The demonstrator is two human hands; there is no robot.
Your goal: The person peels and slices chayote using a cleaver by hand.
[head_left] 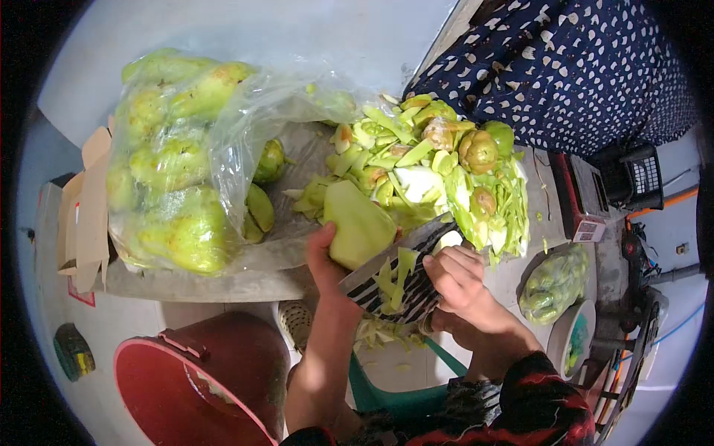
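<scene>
My left hand (322, 260) is closed around the lower left side of a peeled, pale green chayote (357, 225). My right hand (459, 279) is wrapped round the handle end of a broad-bladed knife (364, 288), whose blade lies just below the chayote. Strips of green peel (402, 276) cling to the blade. Beyond both hands, a big heap of peelings (416, 152) covers the bench, with several brownish pieces among them. At the left, a clear plastic bag (178, 167) holds several green chayotes, and one chayote (270, 160) shows at its opening.
A red bucket (216, 372) stands at the lower left, near a cardboard box (93, 208). Polka-like patterned dark cloth (550, 74) hangs at the upper right. A scale (584, 197), a bagged bundle (554, 285) and a white basin (571, 338) are on the right.
</scene>
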